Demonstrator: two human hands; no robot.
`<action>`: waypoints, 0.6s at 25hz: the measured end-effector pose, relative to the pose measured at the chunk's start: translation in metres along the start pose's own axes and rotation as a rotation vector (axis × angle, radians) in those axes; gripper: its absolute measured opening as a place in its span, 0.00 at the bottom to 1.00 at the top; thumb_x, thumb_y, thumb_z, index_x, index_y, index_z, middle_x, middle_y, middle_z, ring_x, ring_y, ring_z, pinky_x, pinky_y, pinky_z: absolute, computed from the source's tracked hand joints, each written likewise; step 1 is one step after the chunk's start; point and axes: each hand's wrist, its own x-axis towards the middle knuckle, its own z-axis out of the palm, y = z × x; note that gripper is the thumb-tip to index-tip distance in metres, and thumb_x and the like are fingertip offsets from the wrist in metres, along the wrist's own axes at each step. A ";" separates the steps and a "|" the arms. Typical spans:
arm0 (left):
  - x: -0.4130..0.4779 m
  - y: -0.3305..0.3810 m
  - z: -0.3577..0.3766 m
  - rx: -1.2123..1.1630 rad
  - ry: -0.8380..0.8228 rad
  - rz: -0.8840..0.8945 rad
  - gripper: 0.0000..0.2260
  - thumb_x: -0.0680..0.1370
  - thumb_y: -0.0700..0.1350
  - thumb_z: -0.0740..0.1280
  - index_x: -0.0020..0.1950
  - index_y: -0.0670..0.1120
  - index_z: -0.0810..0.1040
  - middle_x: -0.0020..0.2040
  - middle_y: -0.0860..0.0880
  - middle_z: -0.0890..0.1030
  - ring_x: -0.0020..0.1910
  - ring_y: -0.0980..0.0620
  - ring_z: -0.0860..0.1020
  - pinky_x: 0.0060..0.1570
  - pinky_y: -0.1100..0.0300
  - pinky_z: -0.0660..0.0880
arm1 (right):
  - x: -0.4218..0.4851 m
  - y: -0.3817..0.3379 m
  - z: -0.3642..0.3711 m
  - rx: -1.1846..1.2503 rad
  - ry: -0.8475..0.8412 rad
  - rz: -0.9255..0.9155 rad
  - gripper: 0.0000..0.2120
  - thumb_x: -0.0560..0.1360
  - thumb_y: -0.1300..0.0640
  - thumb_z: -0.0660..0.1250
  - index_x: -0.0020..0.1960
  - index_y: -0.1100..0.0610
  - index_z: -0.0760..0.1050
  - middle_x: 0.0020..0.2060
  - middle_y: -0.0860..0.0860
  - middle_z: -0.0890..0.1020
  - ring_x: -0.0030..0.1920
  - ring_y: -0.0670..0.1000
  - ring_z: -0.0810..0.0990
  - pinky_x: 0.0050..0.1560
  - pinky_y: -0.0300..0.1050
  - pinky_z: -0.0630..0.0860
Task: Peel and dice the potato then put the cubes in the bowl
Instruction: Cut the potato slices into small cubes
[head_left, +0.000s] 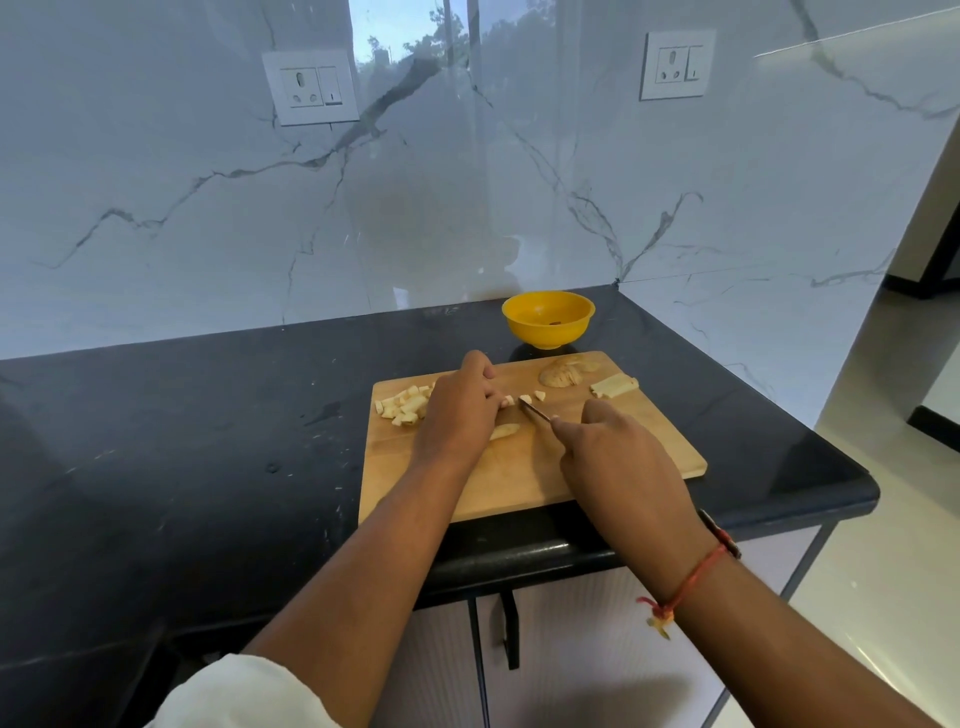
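Observation:
A wooden cutting board (519, 473) lies on the black counter. My left hand (460, 410) curls its fingers over potato strips (506, 401) near the board's middle. My right hand (613, 452) grips a knife (535, 412), its blade tip touching the board just right of the left fingers. Two small cubes (532, 398) lie by the blade. A pile of diced cubes (405, 408) sits at the board's left. A pale slice (504, 431) lies below the left hand. Cut strips (613, 386) and a sliced potato piece (563, 375) lie at the far right. The yellow bowl (548, 318) stands behind the board.
The black counter (208, 441) stretches left of the board; its front edge runs just below the board and its right edge ends near the board's corner. A marble wall (467, 182) with two sockets rises behind the bowl. A cabinet handle (511, 629) hangs below.

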 end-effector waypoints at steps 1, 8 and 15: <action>-0.001 0.000 0.000 0.007 -0.003 0.003 0.09 0.80 0.42 0.70 0.54 0.51 0.71 0.42 0.53 0.82 0.43 0.56 0.80 0.46 0.57 0.78 | -0.001 0.000 0.000 0.013 0.032 0.021 0.18 0.82 0.57 0.59 0.70 0.48 0.73 0.44 0.47 0.69 0.40 0.47 0.71 0.41 0.39 0.74; -0.003 0.002 -0.003 0.000 -0.002 0.014 0.09 0.80 0.41 0.68 0.56 0.51 0.72 0.45 0.53 0.82 0.45 0.57 0.80 0.46 0.59 0.78 | 0.005 -0.014 0.002 0.124 0.084 0.062 0.17 0.81 0.56 0.59 0.68 0.47 0.76 0.45 0.47 0.72 0.39 0.46 0.73 0.40 0.38 0.74; 0.002 -0.004 -0.002 -0.039 0.016 -0.025 0.10 0.79 0.42 0.71 0.53 0.52 0.71 0.40 0.53 0.83 0.42 0.58 0.80 0.48 0.56 0.79 | 0.021 -0.022 0.014 0.138 0.050 0.059 0.13 0.82 0.56 0.58 0.61 0.50 0.79 0.44 0.46 0.70 0.39 0.44 0.72 0.39 0.36 0.70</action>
